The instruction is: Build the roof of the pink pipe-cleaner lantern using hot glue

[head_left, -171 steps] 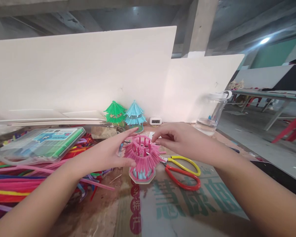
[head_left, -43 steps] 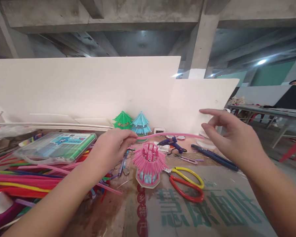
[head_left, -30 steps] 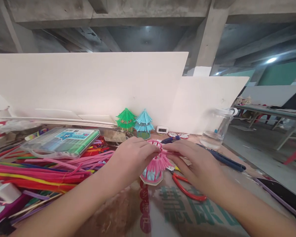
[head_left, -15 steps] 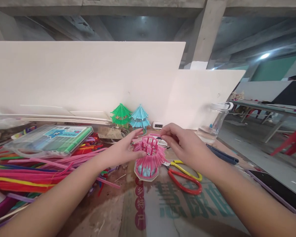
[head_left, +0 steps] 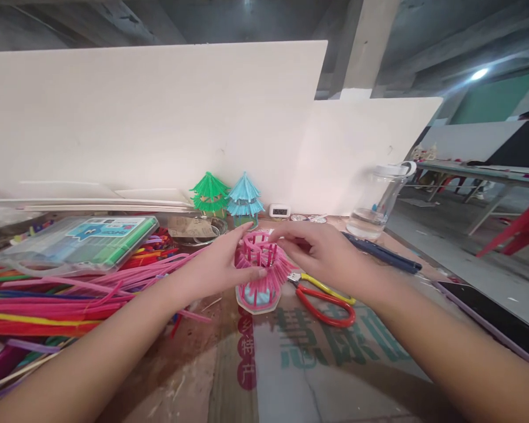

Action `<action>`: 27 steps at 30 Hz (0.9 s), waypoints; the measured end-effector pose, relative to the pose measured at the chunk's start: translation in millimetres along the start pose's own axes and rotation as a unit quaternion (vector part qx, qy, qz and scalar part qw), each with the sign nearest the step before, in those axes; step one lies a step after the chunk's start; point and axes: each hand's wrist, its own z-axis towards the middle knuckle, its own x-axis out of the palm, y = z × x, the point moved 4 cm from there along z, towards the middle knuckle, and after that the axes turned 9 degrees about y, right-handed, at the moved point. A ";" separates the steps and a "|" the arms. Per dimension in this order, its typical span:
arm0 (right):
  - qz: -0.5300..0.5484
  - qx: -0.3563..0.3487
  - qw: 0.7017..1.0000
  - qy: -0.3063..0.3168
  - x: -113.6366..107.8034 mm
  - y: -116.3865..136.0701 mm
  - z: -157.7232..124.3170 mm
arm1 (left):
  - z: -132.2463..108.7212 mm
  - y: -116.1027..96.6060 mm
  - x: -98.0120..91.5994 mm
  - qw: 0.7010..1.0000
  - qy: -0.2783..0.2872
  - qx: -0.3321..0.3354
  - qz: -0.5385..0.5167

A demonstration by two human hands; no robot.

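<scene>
A small pink pipe-cleaner pavilion stands upright on a pale many-sided base, with light blue material inside its lower level. Above its flared fringe roof rise several thin posts, with a pink ring around their tops. My left hand curves around the pavilion from the left, thumb against its near side and fingers behind it. At the upper right, my right hand is closed in a pinch beside the ring; whatever lies between those fingertips is hidden. Red-and-yellow-handled pliers lie just right of the base.
Pink and mixed pipe cleaners heap at left under a clear marker case. Behind stand green and blue pavilions, a small digital clock and a water jug. A dark-blue tool and phone lie at right.
My right hand has come down and slightly left, closer to the pavilion's top. The left hand keeps its place around the pavilion. The whole view has shifted a little.
</scene>
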 end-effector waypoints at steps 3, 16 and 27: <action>0.001 -0.005 1.000 -0.004 1.6 -2.1 0.4 | 0.6 -1.7 1.4 1.000 0.002 0.025 0.019; 0.001 0.004 1.000 0.020 3.7 -12.3 3.0 | 2.5 -0.8 1.6 0.999 0.006 0.019 0.047; 0.018 -0.010 1.000 0.019 5.4 -14.3 2.7 | -6.9 -10.5 -29.9 0.971 -0.109 0.120 0.178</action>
